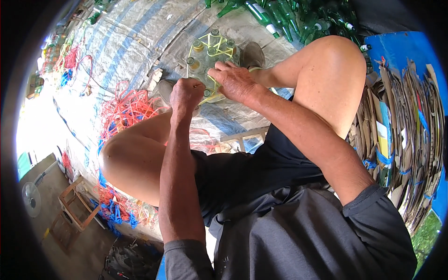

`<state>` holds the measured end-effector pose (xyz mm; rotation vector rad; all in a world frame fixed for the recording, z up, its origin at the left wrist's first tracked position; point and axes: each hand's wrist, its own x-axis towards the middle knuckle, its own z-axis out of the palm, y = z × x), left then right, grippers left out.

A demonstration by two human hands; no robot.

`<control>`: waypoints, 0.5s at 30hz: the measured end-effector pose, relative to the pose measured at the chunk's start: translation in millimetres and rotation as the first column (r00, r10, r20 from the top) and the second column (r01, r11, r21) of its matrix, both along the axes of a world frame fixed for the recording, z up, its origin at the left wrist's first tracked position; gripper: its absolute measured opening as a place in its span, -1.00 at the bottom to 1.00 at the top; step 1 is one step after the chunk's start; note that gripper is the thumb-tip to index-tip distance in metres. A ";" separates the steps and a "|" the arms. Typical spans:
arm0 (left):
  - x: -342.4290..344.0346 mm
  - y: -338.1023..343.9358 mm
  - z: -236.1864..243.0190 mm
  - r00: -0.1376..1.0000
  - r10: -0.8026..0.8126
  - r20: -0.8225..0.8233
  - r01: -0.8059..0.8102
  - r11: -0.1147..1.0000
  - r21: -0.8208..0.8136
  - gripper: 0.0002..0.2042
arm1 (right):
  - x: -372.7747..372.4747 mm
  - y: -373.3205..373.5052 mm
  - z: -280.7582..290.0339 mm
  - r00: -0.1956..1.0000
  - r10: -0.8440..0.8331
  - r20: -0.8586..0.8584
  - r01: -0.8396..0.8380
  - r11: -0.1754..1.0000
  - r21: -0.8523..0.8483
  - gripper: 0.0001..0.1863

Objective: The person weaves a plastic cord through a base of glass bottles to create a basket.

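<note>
Several clear glass bottles (212,50) stand upright in a tight cluster on the ground between my feet. A yellow-green plastic strap (199,41) runs around and across their necks. My left hand (186,95) is closed in a fist at the near left side of the cluster; whatever it grips is hidden by the fingers. My right hand (233,83) bends over the near right side, its curled fingers against the bottles and closed where the strap passes. A loose piece of strap shows beyond my right wrist.
Tangled red plastic string (123,109) lies to the left. Many green bottles (280,18) are heaped at the far right. Bundled flattened cardboard (401,121) stands at the right by a blue panel (401,46). A wooden frame (79,205) and a fan (31,198) are at the lower left.
</note>
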<state>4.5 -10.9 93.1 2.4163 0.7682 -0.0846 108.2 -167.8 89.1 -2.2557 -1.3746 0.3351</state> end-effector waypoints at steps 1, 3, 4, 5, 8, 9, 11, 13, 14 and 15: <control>-0.3 1.6 -2.3 1.000 0.017 -0.024 -0.018 0.999 -0.042 -0.82 | 0.3 -0.5 -0.6 1.000 -0.001 -0.001 0.001 1.000 -0.004 -0.60; -3.3 0.9 -7.5 0.999 0.021 -0.033 -0.023 0.999 -0.036 -0.80 | 0.3 -1.2 -1.6 1.000 -0.007 -0.002 0.007 1.000 -0.012 -0.57; -5.7 -0.9 -7.8 0.998 0.057 -0.024 -0.058 0.998 -0.039 -0.80 | 0.3 -1.3 -2.1 1.000 -0.007 -0.002 0.007 1.000 -0.014 -0.57; -7.0 -2.8 -8.4 0.996 0.093 -0.014 -0.093 0.995 -0.042 -0.79 | 0.1 -1.6 -2.5 1.000 -0.013 -0.004 0.013 1.000 -0.007 -0.57; -7.7 -10.6 -12.1 0.981 0.192 -0.004 -0.192 0.981 -0.017 -0.76 | 0.9 -5.3 -4.7 1.000 -0.012 -0.007 0.012 1.000 0.003 -0.53; -9.0 -14.2 -13.5 0.981 0.193 -0.004 -0.193 0.981 -0.020 -0.76 | 2.3 -8.4 -5.5 1.000 -0.008 -0.007 0.008 1.000 0.009 -0.50; -15.3 -17.8 -15.7 0.936 0.352 0.020 -0.347 0.929 -0.127 -0.77 | 5.1 -11.8 -9.4 0.998 -0.012 -0.068 0.018 0.996 0.092 -0.50; -20.7 -16.6 -25.0 0.914 0.405 0.022 -0.398 0.906 -0.146 -0.76 | 10.3 -14.1 -6.1 0.992 -0.008 -0.129 0.030 0.985 0.170 -0.50; -24.0 -15.6 -28.1 0.908 0.418 0.021 -0.409 0.898 -0.162 -0.74 | 14.8 -14.0 -0.8 0.985 -0.028 -0.168 0.050 0.991 0.128 -0.56; -27.6 -14.6 -31.2 0.902 0.431 0.020 -0.421 0.890 -0.177 -0.73 | 18.8 -14.1 4.5 0.977 -0.048 -0.207 0.067 0.994 0.084 -0.61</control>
